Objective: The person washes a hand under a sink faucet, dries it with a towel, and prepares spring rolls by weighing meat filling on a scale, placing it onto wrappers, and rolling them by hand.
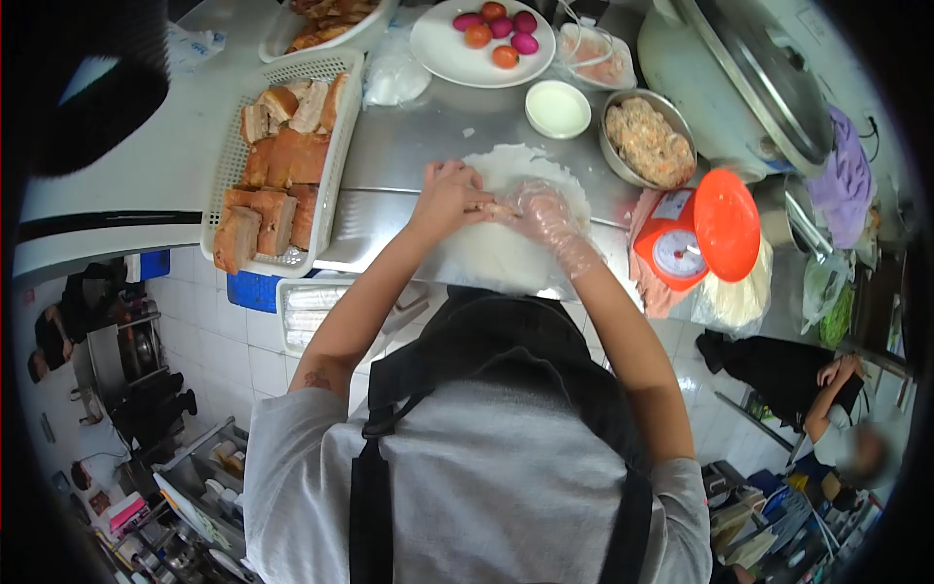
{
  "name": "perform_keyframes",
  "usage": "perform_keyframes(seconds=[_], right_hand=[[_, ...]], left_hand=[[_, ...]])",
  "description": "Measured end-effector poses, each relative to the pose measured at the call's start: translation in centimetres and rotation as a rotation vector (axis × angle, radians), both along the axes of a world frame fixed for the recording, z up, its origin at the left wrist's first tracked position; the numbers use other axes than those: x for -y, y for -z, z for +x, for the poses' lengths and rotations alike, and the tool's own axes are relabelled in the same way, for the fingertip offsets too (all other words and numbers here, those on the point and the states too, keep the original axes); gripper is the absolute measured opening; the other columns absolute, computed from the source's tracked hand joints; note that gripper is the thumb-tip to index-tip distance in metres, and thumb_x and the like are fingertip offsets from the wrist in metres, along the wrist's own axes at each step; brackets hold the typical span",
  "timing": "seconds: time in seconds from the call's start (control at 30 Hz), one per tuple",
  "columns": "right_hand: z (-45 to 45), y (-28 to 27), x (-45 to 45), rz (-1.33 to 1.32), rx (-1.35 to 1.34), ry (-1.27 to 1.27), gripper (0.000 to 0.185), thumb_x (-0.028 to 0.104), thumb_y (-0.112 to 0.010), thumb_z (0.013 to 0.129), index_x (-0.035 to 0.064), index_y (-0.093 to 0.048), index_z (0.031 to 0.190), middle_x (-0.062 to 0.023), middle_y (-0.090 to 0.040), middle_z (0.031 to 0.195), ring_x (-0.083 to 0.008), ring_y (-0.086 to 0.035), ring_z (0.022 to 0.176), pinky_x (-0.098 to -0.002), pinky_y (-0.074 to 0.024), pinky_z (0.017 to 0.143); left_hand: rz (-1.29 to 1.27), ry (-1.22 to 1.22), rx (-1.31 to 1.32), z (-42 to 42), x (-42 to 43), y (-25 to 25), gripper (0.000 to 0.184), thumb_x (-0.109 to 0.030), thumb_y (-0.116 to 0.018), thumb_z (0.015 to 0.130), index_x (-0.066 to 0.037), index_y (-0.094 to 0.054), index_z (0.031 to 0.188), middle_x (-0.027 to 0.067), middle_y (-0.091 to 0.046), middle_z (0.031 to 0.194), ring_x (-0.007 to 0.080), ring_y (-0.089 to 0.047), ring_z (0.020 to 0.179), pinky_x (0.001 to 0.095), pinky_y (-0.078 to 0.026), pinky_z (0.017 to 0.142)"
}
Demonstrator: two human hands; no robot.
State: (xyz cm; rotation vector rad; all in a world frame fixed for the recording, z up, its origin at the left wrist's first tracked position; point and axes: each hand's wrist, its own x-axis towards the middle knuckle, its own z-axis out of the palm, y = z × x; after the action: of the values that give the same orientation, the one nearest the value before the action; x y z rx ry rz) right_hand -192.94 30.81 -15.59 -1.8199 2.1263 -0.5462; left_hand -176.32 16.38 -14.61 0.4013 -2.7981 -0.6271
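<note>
A ragged-edged, thin whitish sheet (501,258) lies spread on the steel counter before me. On it a short strip of pinkish meat filling (494,210) lies between my hands. My left hand (449,199) is bare, with its fingers bent and their tips closed on the strip's left end. A clear plastic glove covers my right hand (547,216), whose fingers curl against the right end. The undersides of both hands' fingers are partly hidden. Beyond my right hand stands a steel bowl (671,179) of orange-flecked meat filling (647,138).
At left is a white basket (211,200) of roasted pork belly (284,159). Behind are a plate (435,49) of tomatoes and purple-pink items, and a small white bowl (557,109). At right are a red scale (681,243) and a large pot (696,88). Other people stand farther off.
</note>
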Motion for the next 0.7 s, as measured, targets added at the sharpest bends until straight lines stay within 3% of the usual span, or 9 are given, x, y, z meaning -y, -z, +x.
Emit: perform_keyframes(seconds=[0.13,0.23,0.33,0.53,0.7], right_hand=[[0.8,-1.5,0.4,-0.162,0.097,0.018,0.031,0.038,-0.075,0.08,0.0118,-0.076,0.096,-0.0145,-0.067,0.084,-0.0329,-0.065,0.084,-0.0427,-0.0507,0.078],[0.2,-1.6,-0.3,-0.071,0.319,0.145,0.025,0.032,-0.077,0.078,0.0137,-0.077,0.096,-0.0119,-0.068,0.082,-0.0304,-0.065,0.078,-0.0407,-0.0515,0.075],[0.6,0.3,0.0,-0.098,0.373,0.082,0.025,0.028,-0.078,0.078,0.0157,-0.077,0.099,-0.01,-0.068,0.082,-0.0274,-0.065,0.076,-0.0398,-0.0514,0.075],[1.2,1.5,1.1,-0.29,0.083,-0.027,0.024,0.03,-0.078,0.076,0.0149,-0.077,0.096,-0.0107,-0.068,0.085,-0.0303,-0.063,0.086,-0.0426,-0.0494,0.082],[2.1,0.8,1.9,-0.111,0.06,0.022,0.027,0.032,-0.079,0.075,0.0121,-0.077,0.094,-0.0127,-0.067,0.093,-0.0335,-0.061,0.094,-0.0435,-0.048,0.086]], left_hand=[[0.048,-0.08,-0.038,1.4,0.1,-0.9,0.031,-0.03,-0.083,0.066,-0.023,-0.079,0.097,-0.0035,-0.062,0.1,0.0238,-0.05,0.11,0.0437,-0.031,0.099],[0.113,-0.121,-0.101,1.9,0.1,-0.6,0.029,-0.028,-0.083,0.067,-0.023,-0.079,0.095,-0.0041,-0.062,0.098,0.0224,-0.051,0.108,0.0416,-0.032,0.097],[0.112,-0.056,-0.104,1.6,0.2,0.7,0.027,-0.027,-0.082,0.068,-0.023,-0.079,0.095,-0.0048,-0.062,0.097,0.0218,-0.051,0.107,0.0403,-0.032,0.095],[0.073,-0.052,-0.084,2.4,1.0,0.0,0.025,-0.026,-0.082,0.069,-0.023,-0.079,0.094,-0.0046,-0.062,0.099,0.0212,-0.05,0.108,0.0412,-0.032,0.096],[0.051,-0.047,-0.048,3.0,1.9,0.2,0.028,-0.027,-0.081,0.068,-0.026,-0.079,0.096,-0.004,-0.06,0.099,0.0208,-0.051,0.108,0.0418,-0.032,0.097]])
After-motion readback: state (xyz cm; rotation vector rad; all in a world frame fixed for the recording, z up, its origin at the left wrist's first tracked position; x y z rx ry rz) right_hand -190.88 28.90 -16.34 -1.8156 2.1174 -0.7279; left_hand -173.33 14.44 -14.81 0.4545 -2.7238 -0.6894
